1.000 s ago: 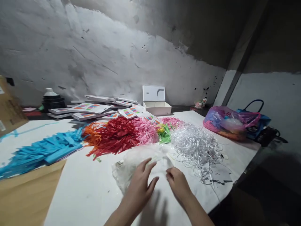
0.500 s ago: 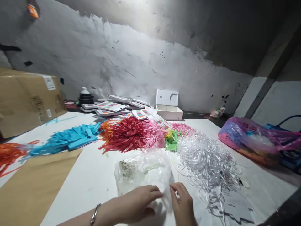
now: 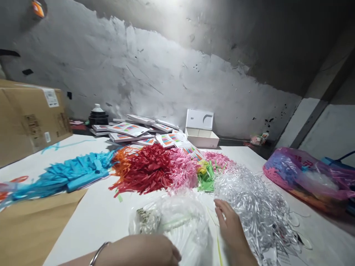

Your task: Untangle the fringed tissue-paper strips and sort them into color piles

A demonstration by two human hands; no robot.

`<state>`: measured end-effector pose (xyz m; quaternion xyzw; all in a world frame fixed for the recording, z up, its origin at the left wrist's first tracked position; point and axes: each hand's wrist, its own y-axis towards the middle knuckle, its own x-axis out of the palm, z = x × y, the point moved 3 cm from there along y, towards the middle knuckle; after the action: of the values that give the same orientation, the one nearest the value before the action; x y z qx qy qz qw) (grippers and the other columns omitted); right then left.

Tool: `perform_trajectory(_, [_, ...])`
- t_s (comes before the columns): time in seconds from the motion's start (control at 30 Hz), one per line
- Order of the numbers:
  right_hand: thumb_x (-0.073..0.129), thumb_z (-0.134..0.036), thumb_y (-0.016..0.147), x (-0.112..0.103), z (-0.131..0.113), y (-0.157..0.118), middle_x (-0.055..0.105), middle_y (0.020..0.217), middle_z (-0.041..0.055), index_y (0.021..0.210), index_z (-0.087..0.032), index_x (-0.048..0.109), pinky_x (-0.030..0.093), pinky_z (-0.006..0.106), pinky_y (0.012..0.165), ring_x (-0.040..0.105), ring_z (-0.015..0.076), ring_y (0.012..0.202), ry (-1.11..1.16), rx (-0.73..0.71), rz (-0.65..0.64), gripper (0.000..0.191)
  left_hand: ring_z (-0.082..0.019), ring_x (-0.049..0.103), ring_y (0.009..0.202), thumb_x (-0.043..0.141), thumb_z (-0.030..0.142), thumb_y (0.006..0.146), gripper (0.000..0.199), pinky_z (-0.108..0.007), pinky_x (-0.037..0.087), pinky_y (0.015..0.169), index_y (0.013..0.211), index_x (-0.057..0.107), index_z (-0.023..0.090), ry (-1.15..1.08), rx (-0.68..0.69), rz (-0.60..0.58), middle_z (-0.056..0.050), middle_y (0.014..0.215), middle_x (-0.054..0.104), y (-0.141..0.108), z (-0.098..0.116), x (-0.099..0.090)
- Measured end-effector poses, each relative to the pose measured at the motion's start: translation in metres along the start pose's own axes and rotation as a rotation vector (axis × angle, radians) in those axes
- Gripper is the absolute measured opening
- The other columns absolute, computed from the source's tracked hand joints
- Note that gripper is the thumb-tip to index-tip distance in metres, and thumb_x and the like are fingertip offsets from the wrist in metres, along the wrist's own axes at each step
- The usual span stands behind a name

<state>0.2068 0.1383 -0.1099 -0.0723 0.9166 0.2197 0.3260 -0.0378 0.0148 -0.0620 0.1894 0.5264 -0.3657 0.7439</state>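
Note:
A clear plastic bag (image 3: 188,225) with pale contents and a small patterned bundle (image 3: 148,220) lies in front of me. My left hand (image 3: 146,249), a bracelet on its wrist, is over the bag's near left part; it is blurred and its fingertips are hidden. To the right of the bag my right hand (image 3: 231,225) is raised with its fingers apart, holding nothing visible. A thin yellow-green strand (image 3: 218,245) runs beside it. Close to the right hand lies a heap of silvery white strips (image 3: 252,203).
Blue (image 3: 74,171), red (image 3: 152,166) and pink (image 3: 184,168) paper strips lie across the white table. Behind them are flat printed packs (image 3: 129,129) and an open white box (image 3: 201,137). A carton (image 3: 33,122) stands left, a pink plastic bag (image 3: 307,177) right.
My left hand has moved down and left over the bag. My right hand has moved right and up, away from the bag, and its fingers have spread. The view has shifted slightly.

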Motion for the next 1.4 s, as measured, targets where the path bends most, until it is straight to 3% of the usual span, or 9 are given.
perform_trajectory(0.13, [0.064, -0.031, 0.095, 0.001, 0.04, 0.088, 0.068, 0.12, 0.0081, 0.119, -0.017, 0.065, 0.054, 0.045, 0.095, 0.067, 0.022, 0.107, 0.01, 0.152, 0.007, 0.028, -0.022, 0.073, 0.086, 0.067, 0.034, 0.09, 0.027, -0.029, 0.054, 0.074, 0.116, 0.073, 0.029, -0.036, 0.054, 0.134, -0.005, 0.102, 0.079, 0.058, -0.016, -0.069])
perform_trajectory(0.23, [0.063, -0.036, 0.097, -0.018, 0.087, 0.127, 0.062, 0.127, 0.0086, 0.126, -0.018, 0.06, 0.055, 0.045, 0.092, 0.064, 0.0225, 0.108, -0.009, 0.299, 0.155, 0.034, -0.015, 0.071, 0.08, 0.059, 0.018, 0.095, 0.018, -0.024, 0.053, 0.073, 0.104, 0.074, 0.02, -0.006, -0.031, 0.226, -0.005, 0.096, 0.078, 0.127, -0.048, -0.095])
perform_trajectory(0.4, [0.062, -0.036, 0.097, -0.049, 0.149, 0.128, 0.06, 0.13, 0.0088, 0.127, -0.019, 0.059, 0.054, 0.045, 0.093, 0.063, 0.023, 0.11, -0.002, 0.402, 0.309, 0.035, -0.02, 0.068, 0.095, 0.061, 0.031, 0.098, 0.021, -0.039, 0.058, 0.083, 0.111, 0.066, 0.015, 0.118, -0.167, 0.197, -0.007, 0.111, 0.069, 0.223, -0.094, -0.067])
perform_trajectory(0.53, [0.062, -0.037, 0.097, -0.046, 0.172, 0.119, 0.061, 0.129, 0.0087, 0.127, -0.019, 0.059, 0.055, 0.045, 0.092, 0.064, 0.0228, 0.109, 0.049, 0.393, 0.331, 0.035, -0.024, 0.065, 0.105, 0.063, 0.033, 0.097, 0.03, -0.044, 0.057, 0.088, 0.122, 0.062, 0.016, 0.254, -0.242, 0.154, -0.009, 0.123, 0.064, 0.264, -0.111, -0.034])
perform_trajectory(0.67, [0.062, -0.037, 0.097, -0.043, 0.183, 0.121, 0.061, 0.128, 0.0087, 0.127, -0.018, 0.059, 0.056, 0.044, 0.091, 0.064, 0.0226, 0.108, 0.082, 0.39, 0.339, 0.035, -0.024, 0.066, 0.104, 0.063, 0.032, 0.097, 0.031, -0.044, 0.057, 0.088, 0.123, 0.062, 0.015, 0.342, -0.243, 0.143, -0.011, 0.123, 0.064, 0.269, -0.129, -0.026])
perform_trajectory(0.8, [0.063, -0.037, 0.097, -0.043, 0.179, 0.122, 0.062, 0.127, 0.0086, 0.127, -0.018, 0.059, 0.056, 0.044, 0.09, 0.065, 0.0224, 0.107, 0.049, 0.375, 0.338, 0.035, -0.025, 0.064, 0.108, 0.062, 0.033, 0.097, 0.029, -0.047, 0.055, 0.092, 0.122, 0.062, 0.016, 0.422, -0.197, 0.182, -0.01, 0.125, 0.064, 0.245, -0.144, -0.036])
perform_trajectory(1.0, [0.062, -0.036, 0.097, -0.036, 0.143, 0.117, 0.058, 0.134, 0.0093, 0.129, -0.02, 0.059, 0.052, 0.048, 0.097, 0.061, 0.0244, 0.115, -0.155, 0.243, 0.303, 0.035, -0.026, 0.062, 0.112, 0.063, 0.033, 0.097, 0.028, -0.049, 0.053, 0.096, 0.119, 0.063, 0.016, 0.525, -0.102, 0.231, -0.01, 0.125, 0.063, 0.233, -0.145, -0.05])
perform_trajectory(1.17, [0.063, -0.035, 0.096, -0.008, 0.111, 0.113, 0.056, 0.139, 0.0093, 0.129, -0.02, 0.06, 0.047, 0.052, 0.103, 0.057, 0.0266, 0.123, -0.308, 0.01, 0.098, 0.036, -0.026, 0.062, 0.112, 0.063, 0.037, 0.096, 0.03, -0.049, 0.052, 0.096, 0.118, 0.064, 0.016, 0.535, -0.051, 0.257, -0.01, 0.124, 0.063, 0.244, -0.144, -0.047])
perform_trajectory(1.4, [0.06, -0.037, 0.099, -0.023, 0.132, 0.117, 0.059, 0.133, 0.0087, 0.124, -0.022, 0.062, 0.053, 0.045, 0.097, 0.062, 0.0221, 0.113, -0.405, 0.095, 0.119, 0.029, -0.025, 0.063, 0.108, 0.063, 0.035, 0.096, 0.029, -0.047, 0.053, 0.094, 0.118, 0.064, 0.015, 0.484, -0.015, 0.228, -0.01, 0.122, 0.064, 0.253, -0.138, -0.038])
